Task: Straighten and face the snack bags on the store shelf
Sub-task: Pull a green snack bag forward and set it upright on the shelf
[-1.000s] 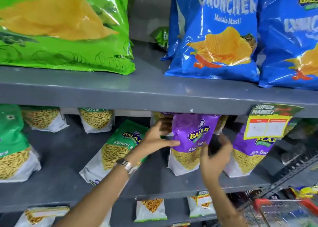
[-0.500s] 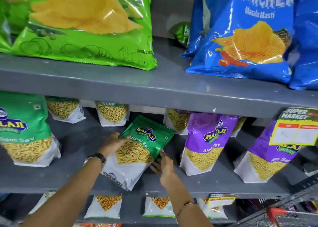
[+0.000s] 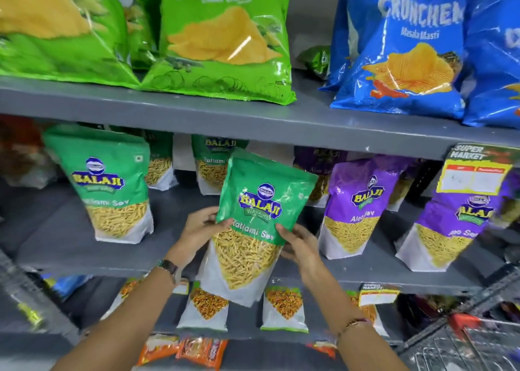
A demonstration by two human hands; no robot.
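Gripping the green Ratlami Sev pouch (image 3: 254, 224) at its two side edges, the left hand (image 3: 201, 227) and the right hand (image 3: 299, 242) are closed on it near mid-height, thumbs on the printed front. The pouch is held clear of the middle shelf (image 3: 70, 247), its bottom edge hanging past the shelf's front lip and its top tilted toward the right. A two-sided hold of this kind is judged to be chosen so that the soft pouch can be squared and turned label-forward before it is set down.

On the same shelf another green Ratlami Sev pouch (image 3: 111, 182) is stood upright to the left, with a bare gap between it and the held one; that gap is probably where the pouch is meant to be placed. To the right, two purple Aloo Sev pouches (image 3: 356, 207) are stood facing forward, the nearer one just beside the right hand. More pouches are seen at the back of the shelf. Above, large green chip bags (image 3: 222, 41) and blue Crunchem bags (image 3: 405, 47) are leaned on the upper shelf, so grouping by colour is apparently being kept.
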